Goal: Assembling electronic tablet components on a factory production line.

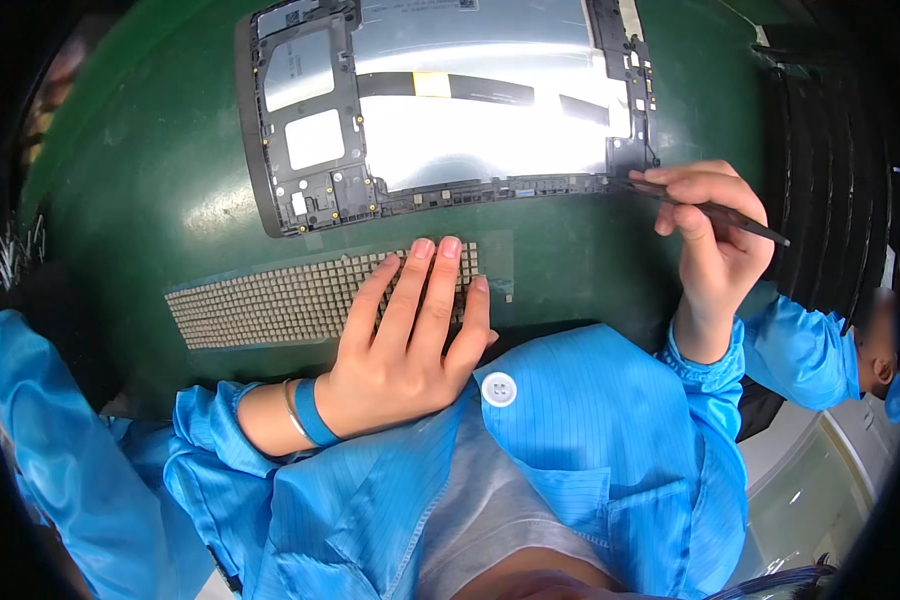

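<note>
A tablet-like display panel with a black plastic frame (315,150) and a shiny silver back (490,140) lies on the green mat. My right hand (715,225) grips dark tweezers (740,222), their tips touching or close to the frame's lower right corner. Whether the tips pinch anything is too small to tell. Below the panel lies a sheet of small beige square pads (260,305) in rows. My left hand (405,335) rests flat over the sheet's right part, fingers outstretched and slightly apart, covering some pads. One loose pad (509,298) sits just right of the sheet.
The green mat (140,200) covers the worktable. Black ribbed material (820,190) stands along the right edge. Blue-sleeved people are close by on the left (60,430) and right (805,350). A dark strip with a yellow label (432,84) crosses the panel's back.
</note>
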Tool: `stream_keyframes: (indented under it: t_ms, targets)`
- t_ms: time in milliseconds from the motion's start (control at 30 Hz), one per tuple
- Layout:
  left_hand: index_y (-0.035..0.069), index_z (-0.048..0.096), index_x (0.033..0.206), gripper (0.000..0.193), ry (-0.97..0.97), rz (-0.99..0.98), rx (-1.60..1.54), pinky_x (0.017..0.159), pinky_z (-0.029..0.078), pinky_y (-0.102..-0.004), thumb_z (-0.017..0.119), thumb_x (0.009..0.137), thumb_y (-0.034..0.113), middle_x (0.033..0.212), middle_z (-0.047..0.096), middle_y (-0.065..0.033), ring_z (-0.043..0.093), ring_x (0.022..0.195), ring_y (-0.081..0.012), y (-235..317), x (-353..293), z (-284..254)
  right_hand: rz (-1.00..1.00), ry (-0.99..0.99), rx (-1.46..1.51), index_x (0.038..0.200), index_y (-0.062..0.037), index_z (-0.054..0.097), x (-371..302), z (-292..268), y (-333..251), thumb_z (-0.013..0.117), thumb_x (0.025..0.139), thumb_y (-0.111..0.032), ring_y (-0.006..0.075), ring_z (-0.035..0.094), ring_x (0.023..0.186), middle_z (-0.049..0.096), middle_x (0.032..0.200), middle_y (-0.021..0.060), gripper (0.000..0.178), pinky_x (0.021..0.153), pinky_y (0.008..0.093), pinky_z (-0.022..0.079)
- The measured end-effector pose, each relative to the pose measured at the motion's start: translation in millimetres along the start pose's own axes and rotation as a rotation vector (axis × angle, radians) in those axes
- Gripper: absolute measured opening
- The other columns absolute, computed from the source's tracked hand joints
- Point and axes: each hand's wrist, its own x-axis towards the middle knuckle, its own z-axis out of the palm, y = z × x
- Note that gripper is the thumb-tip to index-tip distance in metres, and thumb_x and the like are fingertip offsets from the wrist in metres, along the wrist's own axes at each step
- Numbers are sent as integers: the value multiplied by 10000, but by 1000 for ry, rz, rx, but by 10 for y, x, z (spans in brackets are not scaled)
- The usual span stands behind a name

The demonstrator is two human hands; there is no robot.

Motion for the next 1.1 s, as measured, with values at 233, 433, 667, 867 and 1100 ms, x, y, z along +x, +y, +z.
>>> stream_keyframes:
  t_ms: [233, 433, 667, 867, 1100]
  targets:
    - [94, 655, 1143, 354, 1, -5, -8, 937, 509, -442, 510, 987, 378, 1232, 640, -232, 611, 1175, -348, 4, 2, -6, -15, -19, -100, 954, 90, 648, -16, 7, -47, 680, 850, 44, 189, 650, 737, 658, 948, 204, 118, 628, 260, 542]
    - [96, 659, 1138, 352, 3, -7, -8, 938, 511, -442, 517, 983, 377, 1229, 642, -231, 612, 1174, -345, 7, 10, 0, -57, -24, -188, 923, 70, 660, 12, 47, -83, 734, 807, 18, 264, 681, 826, 668, 895, 175, 148, 708, 324, 558]
    - [93, 652, 1144, 353, -12, -7, -14, 938, 511, -446, 520, 980, 377, 1226, 642, -234, 614, 1172, -345, 4, 15, -18, -131, -70, -413, 901, 60, 664, 26, 140, -205, 771, 742, 53, 289, 693, 851, 685, 861, 168, 192, 772, 353, 553]
    - [84, 636, 1152, 347, 2, -13, -20, 932, 511, -450, 525, 979, 364, 1218, 644, -234, 615, 1164, -351, 6, 2, 2, -60, 74, -290, 982, 65, 654, -62, 176, -311, 728, 798, 70, 262, 689, 853, 684, 959, 188, 199, 800, 386, 584]
    - [70, 627, 1146, 346, -17, 3, -32, 924, 514, -455, 503, 994, 356, 1210, 644, -241, 611, 1169, -359, -13, 18, -38, 472, -233, 136, 996, 48, 687, -183, 527, -191, 743, 828, 15, 173, 690, 794, 699, 970, 127, 180, 708, 263, 554]
